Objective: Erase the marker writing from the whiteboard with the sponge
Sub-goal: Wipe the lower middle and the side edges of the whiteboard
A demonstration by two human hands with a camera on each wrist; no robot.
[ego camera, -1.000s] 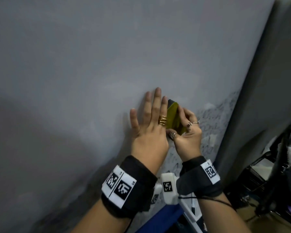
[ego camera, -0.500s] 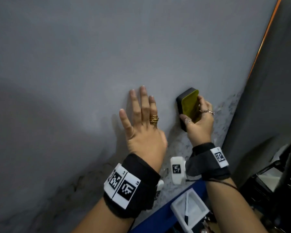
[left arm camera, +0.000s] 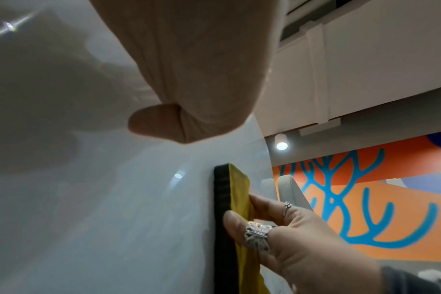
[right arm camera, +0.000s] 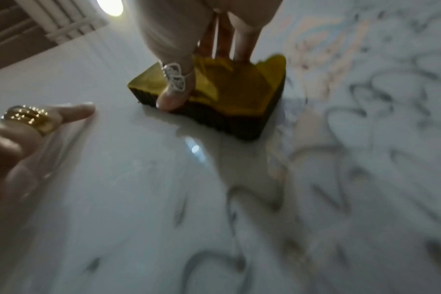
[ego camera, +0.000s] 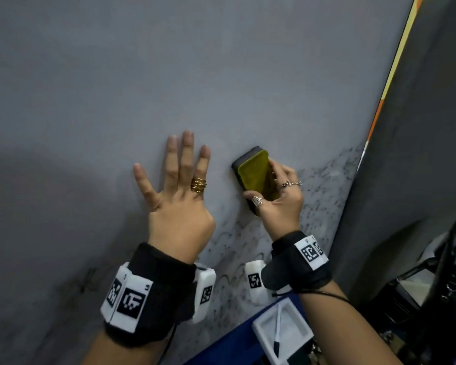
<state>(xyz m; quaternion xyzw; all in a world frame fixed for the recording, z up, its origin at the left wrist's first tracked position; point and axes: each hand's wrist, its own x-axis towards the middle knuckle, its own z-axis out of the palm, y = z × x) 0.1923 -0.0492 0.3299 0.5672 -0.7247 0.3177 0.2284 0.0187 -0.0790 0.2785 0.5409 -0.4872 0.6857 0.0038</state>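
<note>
Head view shows the left hand [ego camera: 179,204] laid flat on the whiteboard [ego camera: 221,75], fingers straight and spread, palm against the surface, a stacked gold ring [ego camera: 198,184] on one finger. Just to its right, apart from it, the right hand [ego camera: 277,204] grips the sponge [ego camera: 256,175]: the thumb curls over the near long edge and the fingers wrap the far edge, pressing the black face onto the board while the yellow back faces outward. Silver rings sit on the thumb and on one finger.

From the left wrist, the sponge [left arm camera: 229,218] stands edge-on with its black layer flat against the board and the yellow cloth wrinkled under the thumb. The right wrist camera, somewhat blurred, shows the thumb tip touching the sponge's [right arm camera: 227,95] dark ribbed side.

Marker writing [ego camera: 321,201] in grey scrawls covers the board's lower right area, below and to the right of the sponge, reaching toward the board's edge; the surface above both hands looks wiped.

Below the board a blue ledge [ego camera: 234,341] carries a white tray [ego camera: 282,330] holding a marker pen [ego camera: 277,330]. An orange-and-yellow strip [ego camera: 395,64] runs along the board's right edge.
</note>
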